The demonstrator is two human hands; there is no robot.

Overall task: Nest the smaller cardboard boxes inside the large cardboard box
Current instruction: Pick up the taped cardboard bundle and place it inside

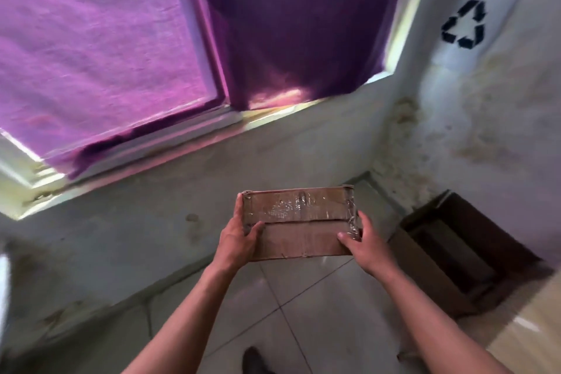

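A small flat cardboard box point(299, 222), brown and sealed with clear shiny tape, is held up in the air in front of me above the tiled floor. My left hand point(239, 238) grips its left end, thumb on top. My right hand point(362, 243) grips its right end the same way. The large cardboard box point(425, 270) stands open on the floor to the right, in the room's corner, with a dark inside that holds a smaller dark box shape. The held box is to the left of and above the large one, apart from it.
A stained wall with a window and purple curtain point(288, 24) fills the far side. The right wall bears a black recycling symbol point(464, 24). Pale cardboard point(534, 331) lies at the lower right. A dark shoe tip point(253, 361) shows at the bottom on the grey tiles.
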